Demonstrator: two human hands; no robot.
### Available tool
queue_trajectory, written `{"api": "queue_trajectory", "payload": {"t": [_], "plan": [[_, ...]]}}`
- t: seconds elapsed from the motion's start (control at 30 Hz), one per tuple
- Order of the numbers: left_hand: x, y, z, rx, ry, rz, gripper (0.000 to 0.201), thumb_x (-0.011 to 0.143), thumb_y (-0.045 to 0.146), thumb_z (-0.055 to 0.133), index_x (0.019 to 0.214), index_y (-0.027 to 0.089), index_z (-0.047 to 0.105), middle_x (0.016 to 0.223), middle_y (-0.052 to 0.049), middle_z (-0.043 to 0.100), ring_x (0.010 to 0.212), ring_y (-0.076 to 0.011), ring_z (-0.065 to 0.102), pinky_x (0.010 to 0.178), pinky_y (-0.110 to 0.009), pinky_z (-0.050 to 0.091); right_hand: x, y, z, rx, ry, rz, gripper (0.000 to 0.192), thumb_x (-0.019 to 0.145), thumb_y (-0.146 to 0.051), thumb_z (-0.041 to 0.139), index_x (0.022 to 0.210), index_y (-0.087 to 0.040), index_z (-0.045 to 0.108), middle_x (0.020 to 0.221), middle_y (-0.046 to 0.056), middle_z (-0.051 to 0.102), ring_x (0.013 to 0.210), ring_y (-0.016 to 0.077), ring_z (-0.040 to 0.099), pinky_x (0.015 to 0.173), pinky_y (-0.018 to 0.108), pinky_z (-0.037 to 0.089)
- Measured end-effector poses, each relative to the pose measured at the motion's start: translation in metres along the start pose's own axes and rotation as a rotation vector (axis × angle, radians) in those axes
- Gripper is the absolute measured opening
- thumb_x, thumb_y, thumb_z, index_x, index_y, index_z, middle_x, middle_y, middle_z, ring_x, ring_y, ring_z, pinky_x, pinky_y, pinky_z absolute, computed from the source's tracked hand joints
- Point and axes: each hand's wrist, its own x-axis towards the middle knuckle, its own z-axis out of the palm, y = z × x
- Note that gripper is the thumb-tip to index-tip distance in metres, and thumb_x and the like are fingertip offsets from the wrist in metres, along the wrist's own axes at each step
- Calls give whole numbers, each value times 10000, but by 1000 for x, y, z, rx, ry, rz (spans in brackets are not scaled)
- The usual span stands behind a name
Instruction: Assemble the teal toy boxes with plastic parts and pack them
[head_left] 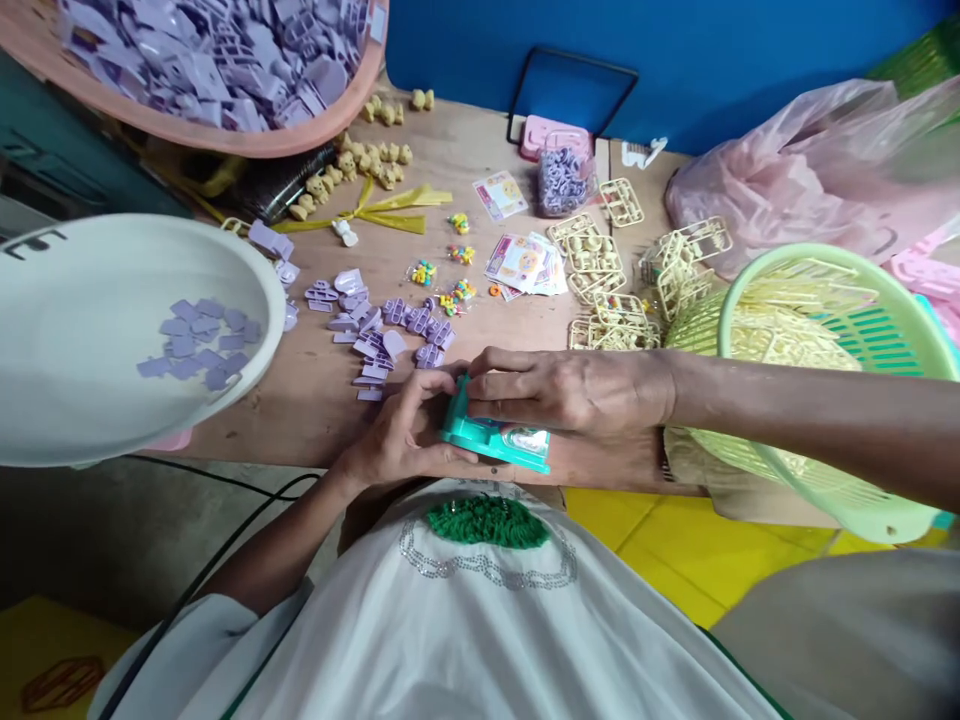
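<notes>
Two hands meet on one small teal plastic toy piece (491, 440) at the near edge of the wooden table (315, 400), right in front of our chest. Our left hand (401, 435) cups it from below and the left side, fingers curled up around its end; our right hand (562, 390) lies flat over the top, fingertips pinched down at its upper left corner. Both hands are closed on it, neither gaping.

We judge the piece to be light and rigid, a thin moulded shell with a clear or pale panel on its face, likely smooth and a bit slippery. It looks best held by its long edges, with pressure kept off the panel.

Just beyond our hands lies a scatter of small lilac plastic parts (375, 325). More sit in the white round bowl (90, 420) overhanging the table's left edge. A pale green slatted plastic basket (731, 300) of cream plastic frames (787, 340) hangs over the right edge.
</notes>
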Motion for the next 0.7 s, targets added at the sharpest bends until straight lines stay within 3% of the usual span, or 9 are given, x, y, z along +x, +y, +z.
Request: {"api": "queue_trajectory", "payload": {"t": [0.1, 0.2, 0.33, 0.47, 0.7], "plan": [[1, -2, -2, 9, -16, 0, 711, 769, 495, 955, 1311, 261, 560, 1301, -111, 695, 1303, -324, 693, 1129, -432, 565, -3, 1, 6, -126, -44, -47, 350, 1131, -147, 382, 1340, -108, 660, 1335, 169, 687, 1364, 237, 582, 1169, 419, 525], [2, -1, -2, -15, -20, -16, 712, 771, 500, 953, 1305, 251, 553, 1313, -122, 692, 1269, -314, 707, 1058, -399, 606, -3, 2, 9, -205, -51, -65, 400, 1124, -109, 317, 1355, -62, 640, 1364, 192, 673, 1402, 236, 556, 1214, 423, 491], [3, 2, 1, -64, -23, -25, 691, 805, 483, 932, 1323, 265, 531, 1420, -127, 659, 1274, -303, 709, 1002, -384, 631, 0, 5, 8, -149, -76, -72, 426, 1136, -154, 296, 1416, -73, 607, 1370, 173, 672, 1392, 233, 551, 1197, 419, 503], [4, 2, 2, -39, -13, 4, 697, 804, 510, 928, 1330, 273, 537, 1387, -103, 676, 1233, -284, 726, 969, -349, 629, 5, 5, 5, -143, -86, -102, 417, 1134, -160, 306, 1369, -141, 650, 1251, 132, 701, 1246, 257, 606, 1101, 447, 548], [3, 3, 2, -13, 28, -13, 714, 764, 511, 955, 1318, 272, 573, 1298, -91, 697, 1263, -298, 702, 1073, -393, 576, 14, 6, -8, -2, -120, -148, 410, 1141, -179, 331, 1206, -73, 722, 1197, 193, 701, 1250, 278, 601, 1143, 469, 524]]}}
